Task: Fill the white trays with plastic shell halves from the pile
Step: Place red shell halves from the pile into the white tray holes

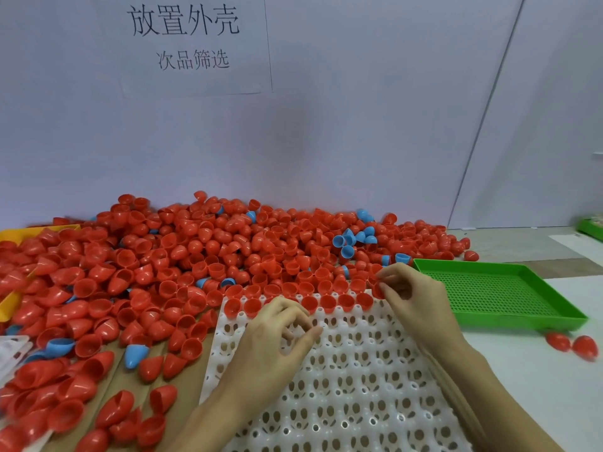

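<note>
A big pile of red shell halves (182,256), with a few blue ones (349,243) mixed in, covers the table's left and back. A white tray (359,380) with rows of holes lies in front of me; its far row holds several red halves (328,301). My left hand (280,334) hovers over the tray's far left part, fingers curled, and nothing shows in it. My right hand (404,288) is at the tray's far right corner, fingertips pinched on a red shell half (378,290).
A green perforated tray (496,288) sits to the right, with two red halves (574,345) loose in front of it. A yellow bin edge (19,233) shows at far left. Another white tray's corner (13,350) pokes in at left. A wall with a paper sign stands behind.
</note>
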The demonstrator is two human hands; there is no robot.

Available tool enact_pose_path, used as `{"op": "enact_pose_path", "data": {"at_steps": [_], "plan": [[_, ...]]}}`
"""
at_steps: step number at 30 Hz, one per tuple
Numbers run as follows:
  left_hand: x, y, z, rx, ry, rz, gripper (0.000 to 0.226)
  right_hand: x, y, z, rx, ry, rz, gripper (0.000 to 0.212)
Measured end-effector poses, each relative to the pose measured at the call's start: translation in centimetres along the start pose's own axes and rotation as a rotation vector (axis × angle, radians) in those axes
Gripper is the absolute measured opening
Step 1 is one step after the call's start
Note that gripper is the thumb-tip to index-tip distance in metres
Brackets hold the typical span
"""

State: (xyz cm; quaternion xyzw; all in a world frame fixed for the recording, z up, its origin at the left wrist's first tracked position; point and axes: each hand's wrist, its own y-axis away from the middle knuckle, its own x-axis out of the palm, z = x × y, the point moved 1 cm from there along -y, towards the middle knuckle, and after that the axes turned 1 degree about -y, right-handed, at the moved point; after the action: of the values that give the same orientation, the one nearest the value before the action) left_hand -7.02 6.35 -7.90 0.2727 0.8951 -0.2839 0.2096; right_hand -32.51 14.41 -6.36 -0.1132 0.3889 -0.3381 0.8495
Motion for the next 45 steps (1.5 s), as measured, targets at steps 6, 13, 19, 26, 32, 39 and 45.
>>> {"op": "enact_pose_path", "data": {"at_steps": [6, 13, 19, 26, 32, 39, 45], "plan": [[0.1, -0.1, 0.3, -0.014, -0.01, 0.009, 0.016, 0.3, -0.4, -0.7, 0.005, 0.148, 0.018, 0.019], [0.3, -0.1, 0.8, -0.011, -0.124, 0.09, 0.014, 0.5, -0.4, -0.9, -0.004, 0.159, 0.043, 0.017], [0.2, -0.4, 0.6, 0.012, -0.166, 0.123, 0.011, 0.9, -0.2, -1.2, -0.004, 0.178, 0.078, 0.014], [-1.6, -2.5, -0.2, -0.094, -0.081, 0.171, 0.006, 0.9, -0.3, -1.4, -0.025, 0.157, 0.014, 0.014], [-4.4, -9.4, 2.0, -0.138, -0.184, -0.004, 0.006, 0.9, 0.1, 0.2, -0.118, 0.103, -0.011, 0.015], [-3.5, -15.7, 6.5, -0.073, -0.719, 0.01, 0.038, 0.8, 0.6, 1.3, -0.163, 0.042, 0.061, 0.016], [-2.5, -16.5, 7.9, -0.079, -0.704, -0.063, 0.018, 0.8, 0.5, 1.1, -0.17, 0.025, 0.073, 0.016]]}}
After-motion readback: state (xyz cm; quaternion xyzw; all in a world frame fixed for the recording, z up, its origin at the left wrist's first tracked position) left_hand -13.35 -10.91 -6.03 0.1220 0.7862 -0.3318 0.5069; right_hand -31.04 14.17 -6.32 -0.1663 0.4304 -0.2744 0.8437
